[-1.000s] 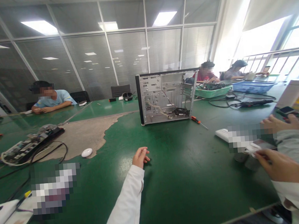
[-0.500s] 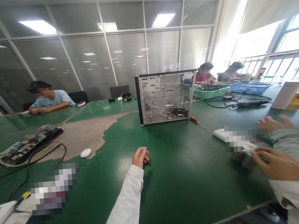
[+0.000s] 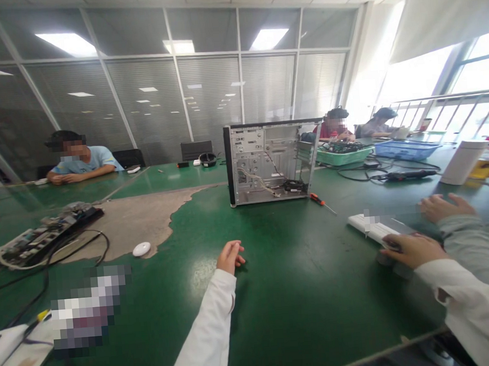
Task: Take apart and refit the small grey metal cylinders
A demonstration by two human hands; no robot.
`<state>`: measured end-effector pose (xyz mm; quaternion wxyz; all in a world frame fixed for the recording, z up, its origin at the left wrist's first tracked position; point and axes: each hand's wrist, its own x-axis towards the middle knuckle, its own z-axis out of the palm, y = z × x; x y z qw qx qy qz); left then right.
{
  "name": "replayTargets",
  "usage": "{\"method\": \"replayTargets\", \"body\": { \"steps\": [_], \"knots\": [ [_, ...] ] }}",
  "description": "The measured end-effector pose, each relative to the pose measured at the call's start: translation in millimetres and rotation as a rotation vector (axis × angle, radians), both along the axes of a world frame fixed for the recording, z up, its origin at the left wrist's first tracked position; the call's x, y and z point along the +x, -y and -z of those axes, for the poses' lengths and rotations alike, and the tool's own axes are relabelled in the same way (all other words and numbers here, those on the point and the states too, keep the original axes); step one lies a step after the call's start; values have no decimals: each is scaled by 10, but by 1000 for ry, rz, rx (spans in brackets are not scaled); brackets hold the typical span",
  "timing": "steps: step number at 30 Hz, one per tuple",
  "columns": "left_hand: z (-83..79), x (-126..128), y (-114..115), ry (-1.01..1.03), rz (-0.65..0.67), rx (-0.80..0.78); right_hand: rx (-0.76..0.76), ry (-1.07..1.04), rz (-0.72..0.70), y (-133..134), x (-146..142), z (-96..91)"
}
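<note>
My left hand [image 3: 231, 256] rests on its side on the green table [image 3: 287, 292], its fingers loosely curled and holding nothing. In front of it stands an open computer case [image 3: 270, 161] with bare metal bays and loose cables inside. At the right, my right hand [image 3: 414, 248] bends its fingers down at the near end of a long white object [image 3: 372, 226], partly blurred out. What its fingers grip is hidden. Small grey pieces [image 3: 385, 257] show below the fingers. By the case's right corner lies a screwdriver [image 3: 317, 199] with an orange and black handle.
Another person's hand [image 3: 447, 207] in a grey sleeve lies just beyond my right hand. Left are a circuit-board assembly [image 3: 49, 235], cables and a white round lid [image 3: 142, 249]. A green basket [image 3: 344, 155], blue basket [image 3: 406, 149] and white bottle [image 3: 463, 162] stand far right. Other people sit across.
My right hand has moved left and slightly up, from pinching something white to lying over the near end of the long white object. My left hand stays still.
</note>
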<state>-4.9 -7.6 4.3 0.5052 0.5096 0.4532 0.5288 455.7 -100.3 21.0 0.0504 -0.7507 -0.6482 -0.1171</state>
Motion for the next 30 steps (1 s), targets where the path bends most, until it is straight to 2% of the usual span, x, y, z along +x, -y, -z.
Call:
{"method": "replayTargets", "body": {
  "steps": [4, 7, 11, 15, 19, 23, 26, 30],
  "knots": [
    [2, 1, 3, 12, -11, -5, 47, -32, -90, -52, -76, -105],
    [4, 0, 5, 11, -11, -6, 168, -1, -152, -86, -353, -283],
    [5, 0, 7, 14, -11, -8, 262, -34, -309, -201, -992, -523],
    [-1, -2, 10, 3, -12, -4, 213, -200, -540, -376, -1804, -591],
    [-6, -26, 6, 6, -16, -8, 167, -291, -718, -525, -2565, -520],
    [-2, -73, -14, 6, -29, -13, 164, -350, -777, -623, -3052, -362],
    [3, -101, -31, -10, -25, -14, 170, -468, -763, -686, -3156, -151],
    [17, -102, -56, -44, -30, -21, 77, -702, -808, -789, -2997, 148]
  ]
}}
